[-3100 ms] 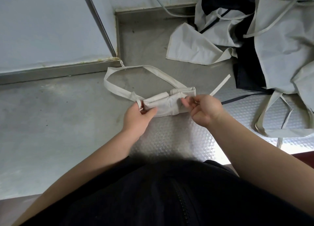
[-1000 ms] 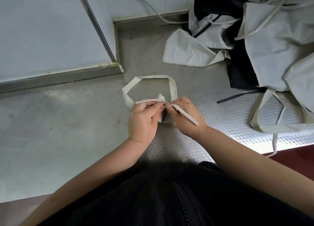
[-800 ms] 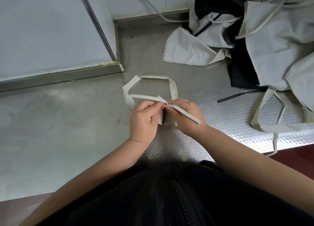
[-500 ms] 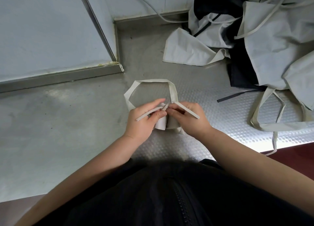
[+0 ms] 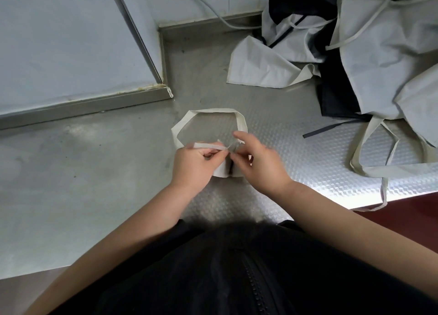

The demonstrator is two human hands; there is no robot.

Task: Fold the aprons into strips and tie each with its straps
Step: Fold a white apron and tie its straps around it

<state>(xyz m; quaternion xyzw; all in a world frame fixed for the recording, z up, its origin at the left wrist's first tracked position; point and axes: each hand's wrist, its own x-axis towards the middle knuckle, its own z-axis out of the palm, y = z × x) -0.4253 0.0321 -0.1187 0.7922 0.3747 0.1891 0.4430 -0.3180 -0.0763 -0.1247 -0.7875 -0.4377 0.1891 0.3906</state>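
On the steel table (image 5: 94, 172), near you, the folded apron (image 5: 221, 172) lay between your hands. Your left hand (image 5: 194, 164) pinched its strap (image 5: 208, 146). Your blurred right hand (image 5: 259, 164) perhaps pinched too; I could not tell.

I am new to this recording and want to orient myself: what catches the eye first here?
At the centre, the left hand pinches a thin strap over a folded apron on the steel table, beside the blurred right hand. A wide strap loop lies behind them. In the upper right of the view sits a loose pile of pale and dark aprons.
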